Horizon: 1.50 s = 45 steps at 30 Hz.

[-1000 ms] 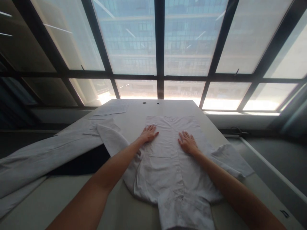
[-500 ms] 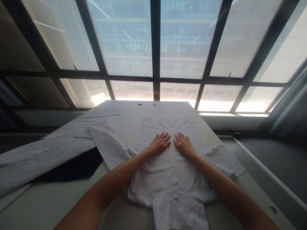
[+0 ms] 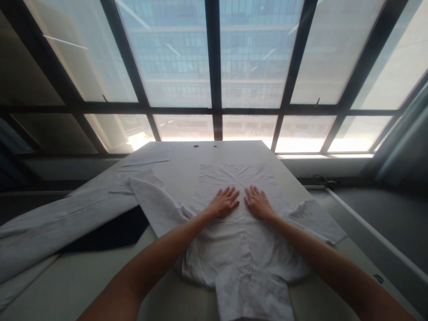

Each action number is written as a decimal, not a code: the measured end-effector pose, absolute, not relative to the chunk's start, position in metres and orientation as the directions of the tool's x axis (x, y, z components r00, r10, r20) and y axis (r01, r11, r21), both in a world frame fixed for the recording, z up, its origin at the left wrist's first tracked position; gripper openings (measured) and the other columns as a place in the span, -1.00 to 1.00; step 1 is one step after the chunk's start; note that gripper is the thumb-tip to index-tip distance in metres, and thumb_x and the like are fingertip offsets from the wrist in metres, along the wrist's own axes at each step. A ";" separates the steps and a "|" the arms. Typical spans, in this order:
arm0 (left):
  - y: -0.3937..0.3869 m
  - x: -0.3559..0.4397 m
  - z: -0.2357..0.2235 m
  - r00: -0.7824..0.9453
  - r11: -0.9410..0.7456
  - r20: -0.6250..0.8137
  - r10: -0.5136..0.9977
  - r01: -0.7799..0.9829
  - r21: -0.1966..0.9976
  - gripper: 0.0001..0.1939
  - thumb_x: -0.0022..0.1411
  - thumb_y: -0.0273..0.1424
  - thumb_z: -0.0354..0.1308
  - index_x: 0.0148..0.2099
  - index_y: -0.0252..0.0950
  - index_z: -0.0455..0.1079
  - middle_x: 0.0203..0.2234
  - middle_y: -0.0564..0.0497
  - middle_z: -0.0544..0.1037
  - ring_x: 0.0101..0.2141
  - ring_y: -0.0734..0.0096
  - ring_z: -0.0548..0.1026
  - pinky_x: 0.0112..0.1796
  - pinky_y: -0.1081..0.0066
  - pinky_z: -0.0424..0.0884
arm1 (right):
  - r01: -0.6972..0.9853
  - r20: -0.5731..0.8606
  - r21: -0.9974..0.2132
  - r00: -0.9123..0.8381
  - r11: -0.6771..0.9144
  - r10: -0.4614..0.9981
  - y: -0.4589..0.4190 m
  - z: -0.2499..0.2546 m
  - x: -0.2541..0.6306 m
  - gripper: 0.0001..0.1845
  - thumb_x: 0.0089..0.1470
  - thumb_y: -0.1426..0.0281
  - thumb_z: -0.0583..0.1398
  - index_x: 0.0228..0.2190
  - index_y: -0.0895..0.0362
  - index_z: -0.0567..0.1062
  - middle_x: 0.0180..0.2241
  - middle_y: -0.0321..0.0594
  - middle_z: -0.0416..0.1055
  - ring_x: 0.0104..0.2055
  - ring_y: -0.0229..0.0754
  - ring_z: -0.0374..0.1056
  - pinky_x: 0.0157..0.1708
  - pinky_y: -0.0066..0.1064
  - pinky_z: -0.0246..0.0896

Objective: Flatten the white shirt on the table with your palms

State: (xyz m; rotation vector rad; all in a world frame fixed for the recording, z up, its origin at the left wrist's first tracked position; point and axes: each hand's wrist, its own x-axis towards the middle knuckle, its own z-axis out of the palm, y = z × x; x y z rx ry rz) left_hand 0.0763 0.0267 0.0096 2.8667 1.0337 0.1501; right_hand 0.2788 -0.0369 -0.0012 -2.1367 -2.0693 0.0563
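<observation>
A white short-sleeved shirt (image 3: 234, 240) lies spread flat on the pale table (image 3: 187, 158), collar end toward me, hem toward the window. My left hand (image 3: 224, 203) rests palm down on the shirt's middle, fingers apart. My right hand (image 3: 257, 203) lies flat beside it, just right of the button line. The two hands are a few centimetres apart and hold nothing. One sleeve (image 3: 157, 205) stretches out to the left, the other sleeve (image 3: 317, 220) to the right.
More white garments (image 3: 63, 218) lie across the table's left side over a dark cloth (image 3: 110, 234). A folded white piece (image 3: 147, 156) sits at the far left corner. Large windows (image 3: 214, 67) stand behind the table. The table's right edge drops to a grey floor (image 3: 384, 223).
Both hands have slid inward from the shirt's sides to its middle, ending next to each other. The view shifted slightly.
</observation>
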 end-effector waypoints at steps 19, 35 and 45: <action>0.023 0.077 0.010 0.764 -0.765 0.060 0.642 0.635 0.110 -0.37 0.51 -0.03 -0.31 0.49 -0.14 -0.07 0.45 -0.08 -0.06 0.41 0.06 -0.11 0.31 -0.07 -0.13 | 0.987 0.038 -0.131 -0.094 0.098 0.995 0.045 0.000 0.316 -0.31 0.40 0.11 -0.24 0.40 0.15 0.02 0.45 -0.09 -0.16 0.47 -0.08 -0.27 0.38 -0.06 -0.32; 0.019 0.076 0.010 0.759 -0.761 0.072 0.647 0.638 0.117 -0.36 0.49 0.00 -0.32 0.48 -0.11 -0.04 0.45 -0.03 -0.04 0.41 0.09 -0.08 0.32 -0.04 -0.10 | 0.915 0.067 -0.146 0.389 -0.377 0.919 0.098 -0.004 0.399 -0.28 0.37 0.14 -0.22 0.36 0.31 0.10 0.43 0.12 -0.12 0.46 0.08 -0.25 0.36 0.15 -0.40; 0.020 0.076 0.006 0.765 -0.768 0.079 0.639 0.629 0.124 -0.36 0.50 0.00 -0.33 0.48 -0.12 -0.05 0.45 -0.07 -0.06 0.41 0.07 -0.11 0.32 -0.06 -0.16 | 0.989 0.101 -0.102 -0.101 0.111 0.990 0.078 -0.012 0.313 -0.34 0.38 0.15 -0.18 0.37 0.16 0.09 0.43 -0.02 -0.09 0.46 -0.01 -0.21 0.34 0.08 -0.22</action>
